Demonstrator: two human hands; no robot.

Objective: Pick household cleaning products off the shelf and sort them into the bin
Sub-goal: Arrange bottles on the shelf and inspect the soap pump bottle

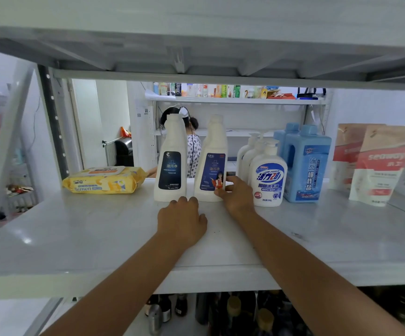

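lower shelf: dark bottles (233,311) at bottom centre, under the shelf board (75,238)
left hand (182,221): palm down on the board at frame centre, fingers bent and together, holding nothing, just in front of the gap between two white bottles
right hand (236,195): thumb on the label, fingers curled round the lower right side of the right white bottle (213,166), which stands upright on the board
left white bottle (171,163): upright, just beside it
wipes pack (104,179): lying flat, left of centre
pump bottles (268,175): just right of the hand, perhaps three
blue jugs (306,163): behind them
pouches (375,163): standing at the right edge
far: a person (194,151) seen between the white bottles
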